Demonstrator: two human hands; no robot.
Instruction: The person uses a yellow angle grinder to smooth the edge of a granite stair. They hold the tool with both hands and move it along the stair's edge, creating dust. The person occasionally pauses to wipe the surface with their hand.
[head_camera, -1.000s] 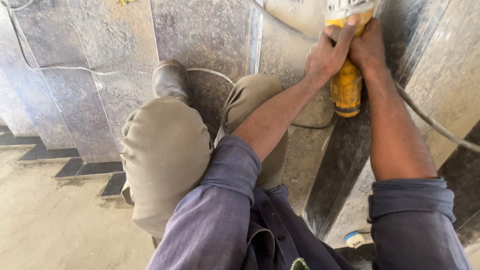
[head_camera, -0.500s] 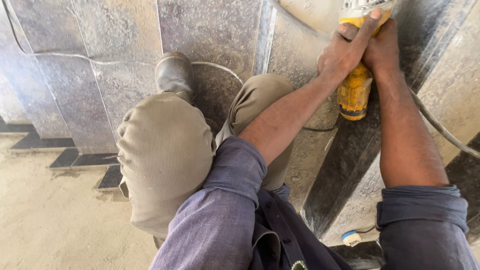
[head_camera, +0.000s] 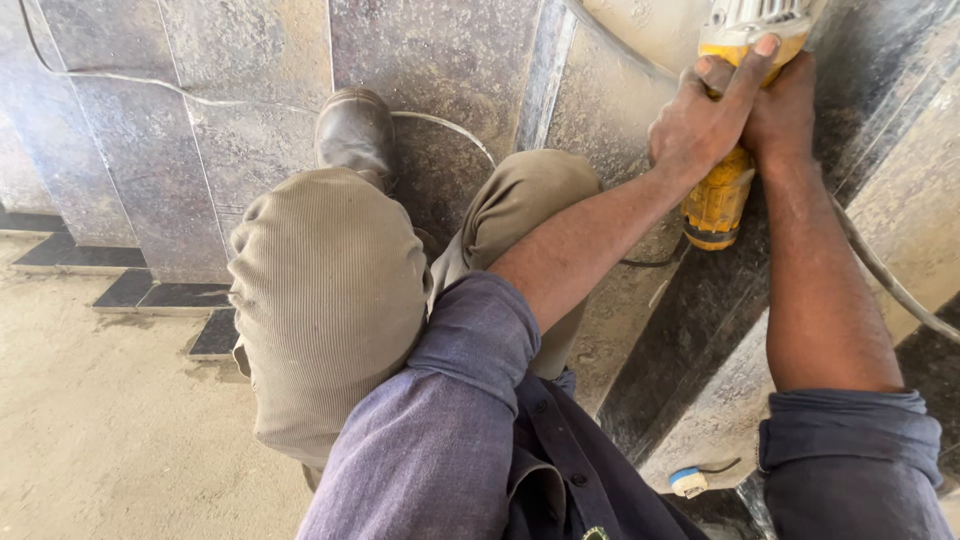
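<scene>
Yellow grinder (head_camera: 722, 190) gripped by both hands, cord (head_camera: 880, 275), knees beside

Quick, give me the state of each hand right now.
Left hand: closed around the yellow power tool, index finger stretched along its top.
Right hand: closed on the same tool, partly hidden behind the left.

A building site with flooring under way: large grey stone floor tiles (head_camera: 250, 60) laid beside bare dusty screed (head_camera: 100, 430), dark border pieces (head_camera: 160, 296) at the edge, and a yellow power grinder (head_camera: 722, 190) with its cable (head_camera: 890, 280) trailing across.
</scene>
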